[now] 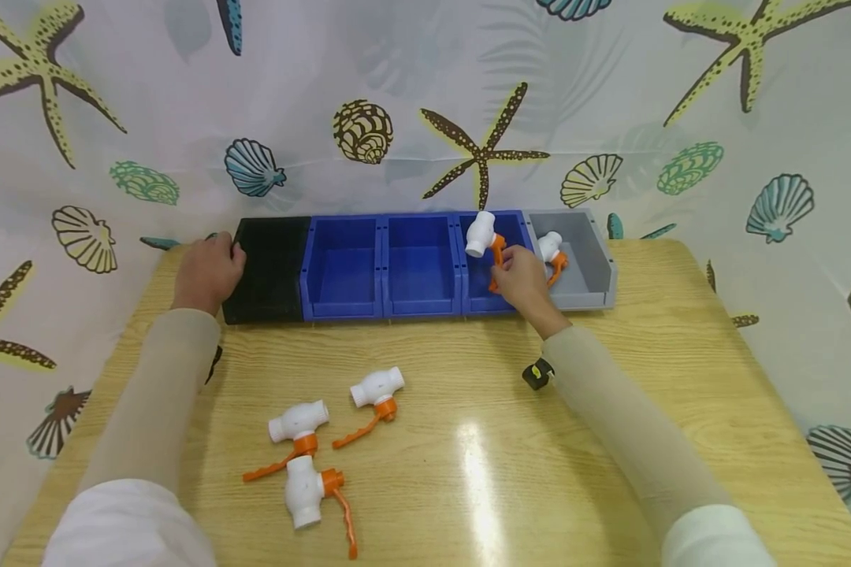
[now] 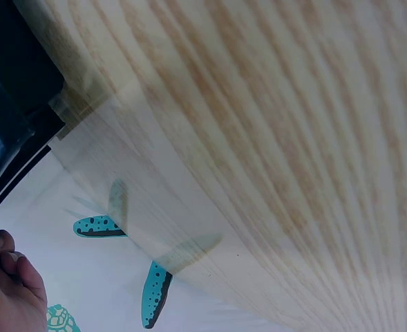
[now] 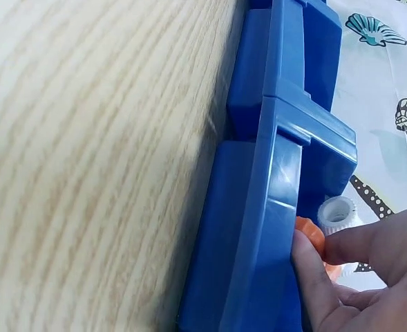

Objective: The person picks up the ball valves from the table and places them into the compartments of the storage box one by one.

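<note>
Pinching an orange-handled valve (image 1: 481,234), my right hand (image 1: 523,277) has a blue bin (image 1: 485,305) under it (my left hand (image 1: 209,272) grips a black bin (image 1: 268,272))

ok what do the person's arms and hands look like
The left hand and right hand wear no gloves. Both sleeves are beige, with white fabric further up. Beside the right sleeve is a black device with a yellow mark; beside the left, a dark piece.

A pale printed sheet (image 1: 411,71) is hanging behind the wood-grained table (image 1: 440,350) and along both sides, displaying yellow-and-brown starfish (image 1: 481,153) and teal seashells (image 1: 254,167); near me, a white glare (image 1: 478,480) is streaking the tabletop.
</note>
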A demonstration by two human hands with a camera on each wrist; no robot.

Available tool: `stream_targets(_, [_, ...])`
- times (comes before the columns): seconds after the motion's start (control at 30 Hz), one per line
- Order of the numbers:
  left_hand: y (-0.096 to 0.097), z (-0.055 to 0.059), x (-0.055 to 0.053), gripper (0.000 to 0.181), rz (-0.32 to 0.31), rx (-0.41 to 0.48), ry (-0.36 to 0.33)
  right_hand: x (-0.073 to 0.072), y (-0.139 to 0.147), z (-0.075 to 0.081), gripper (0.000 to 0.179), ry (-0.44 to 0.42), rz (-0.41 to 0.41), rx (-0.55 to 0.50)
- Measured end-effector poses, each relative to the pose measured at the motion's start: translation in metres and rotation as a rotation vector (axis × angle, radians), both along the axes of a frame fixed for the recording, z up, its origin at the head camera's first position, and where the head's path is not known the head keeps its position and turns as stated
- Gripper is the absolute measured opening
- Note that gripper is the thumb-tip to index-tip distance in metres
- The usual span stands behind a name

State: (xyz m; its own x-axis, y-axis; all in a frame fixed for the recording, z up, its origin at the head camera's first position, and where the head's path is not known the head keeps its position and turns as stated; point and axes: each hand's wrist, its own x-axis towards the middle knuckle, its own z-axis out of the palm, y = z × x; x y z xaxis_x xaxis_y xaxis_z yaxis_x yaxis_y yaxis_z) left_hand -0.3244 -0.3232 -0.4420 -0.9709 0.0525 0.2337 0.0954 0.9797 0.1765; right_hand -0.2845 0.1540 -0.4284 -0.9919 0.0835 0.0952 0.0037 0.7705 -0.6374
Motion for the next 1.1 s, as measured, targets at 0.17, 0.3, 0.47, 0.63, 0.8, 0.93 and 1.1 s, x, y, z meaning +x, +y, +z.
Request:
stream_targets(0.17, [0.000,0.001,0.000,0.035,-0.006,0.001,-0.005,-0.001,-0.002,0.001,0.021,-0.001,0.002,0.060])
stream_targets(0.3, [-0.001,0.000,-0.001,0.036,-0.005,-0.003,-0.007,-0.001,-0.004,-0.001,0.013,0.010,0.014,0.115])
stream_targets(0.47, [-0.001,0.000,-0.001,0.036,0.002,-0.015,-0.015,-0.002,-0.005,-0.003,0.007,-0.015,0.024,0.145])
stream_targets(0.63, [-0.001,0.000,0.000,0.036,-0.003,-0.017,-0.012,-0.004,-0.005,-0.006,0.009,-0.032,0.029,0.158])
stream_targets(0.8, [-0.001,0.000,0.001,0.035,-0.005,-0.009,-0.008,-0.006,-0.006,-0.008,0.012,-0.028,0.040,0.173])
stream_targets(0.93, [-0.002,-0.002,0.000,0.035,-0.001,-0.002,-0.011,-0.007,-0.007,-0.011,0.012,-0.036,0.042,0.171])
stream_targets(1.1, [-0.004,-0.004,-0.003,0.036,0.005,-0.003,-0.026,-0.007,-0.008,-0.013,0.012,-0.041,0.041,0.171])
